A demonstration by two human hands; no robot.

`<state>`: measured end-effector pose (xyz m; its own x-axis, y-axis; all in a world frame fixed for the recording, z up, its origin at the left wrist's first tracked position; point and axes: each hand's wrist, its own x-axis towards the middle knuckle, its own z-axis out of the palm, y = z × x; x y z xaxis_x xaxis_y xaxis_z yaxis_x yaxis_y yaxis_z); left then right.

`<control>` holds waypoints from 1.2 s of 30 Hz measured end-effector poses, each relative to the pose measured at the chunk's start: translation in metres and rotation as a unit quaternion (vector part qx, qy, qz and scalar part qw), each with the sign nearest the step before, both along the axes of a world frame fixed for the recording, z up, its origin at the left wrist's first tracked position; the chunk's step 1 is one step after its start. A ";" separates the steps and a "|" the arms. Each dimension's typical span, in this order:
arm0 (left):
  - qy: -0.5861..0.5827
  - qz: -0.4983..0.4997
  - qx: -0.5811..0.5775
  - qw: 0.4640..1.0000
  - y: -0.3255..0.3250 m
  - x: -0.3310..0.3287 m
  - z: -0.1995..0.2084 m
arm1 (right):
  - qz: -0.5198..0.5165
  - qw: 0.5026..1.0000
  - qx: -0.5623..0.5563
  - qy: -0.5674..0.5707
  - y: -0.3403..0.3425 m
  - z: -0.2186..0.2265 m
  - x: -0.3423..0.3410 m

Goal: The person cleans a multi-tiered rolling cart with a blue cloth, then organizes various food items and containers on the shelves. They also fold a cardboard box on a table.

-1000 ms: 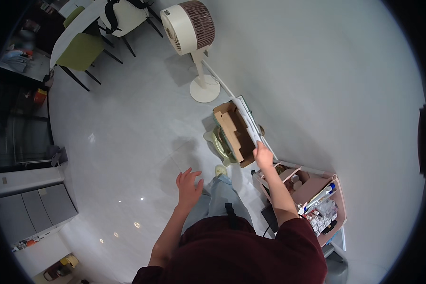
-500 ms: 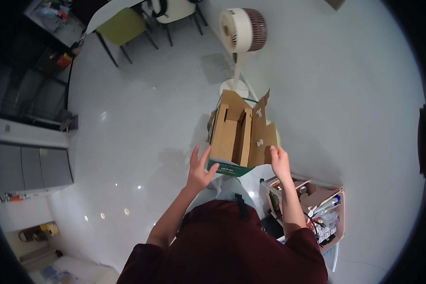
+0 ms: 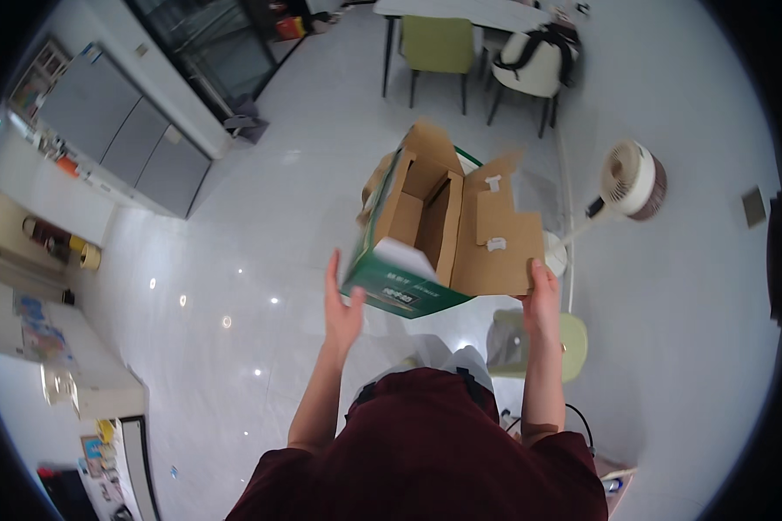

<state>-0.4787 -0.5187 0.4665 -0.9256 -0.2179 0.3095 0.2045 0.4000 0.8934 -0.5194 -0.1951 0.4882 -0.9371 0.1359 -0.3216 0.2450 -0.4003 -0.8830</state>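
a box [image 3: 413,291], green outside and plain brown cardboard inside, is held above the floor [image 3: 269,208], in front of a dark red shirt [image 3: 417,451], with a hand at each near side. its top is opened, and its brown inside is partly exposed. its flap [image 3: 508,260] is swung out to the right, with two white tabs [image 3: 495,244] fixed on it. the flap's near right corner is pinched by the right hand [image 3: 541,300], the thumb laid on top and the other fingers mostly hidden beneath. the left hand [image 3: 345,313] is placed at the box's near left corner, with thumb and fingers spread apart; whether the corner is gripped or merely touched cannot be told. a pale green object [image 3: 573,347] is partly covered by the right forearm [image 3: 543,373]. a fan [image 3: 630,178] is stood near the wall [image 3: 669,304] on the right. farther off, a green chair [image 3: 437,45] and a white chair [image 3: 526,82], draped with black straps [image 3: 527,54], are set by a white table [image 3: 460,10].
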 end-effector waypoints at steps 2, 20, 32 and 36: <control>-0.096 -0.060 0.251 0.961 -0.055 -0.014 -0.003 | 0.042 0.999 -0.027 0.021 -0.022 0.007 -0.035; -0.180 -0.120 0.577 0.788 -0.160 -0.198 0.015 | 0.201 0.965 -0.153 0.072 -0.129 -0.047 -0.350; -0.218 0.170 0.470 0.838 -0.198 -0.355 -0.012 | 0.221 0.962 -0.135 0.089 -0.198 -0.069 -0.531; -0.185 0.203 0.455 0.847 -0.237 -0.418 -0.029 | 0.236 0.959 -0.089 0.132 -0.229 -0.082 -0.591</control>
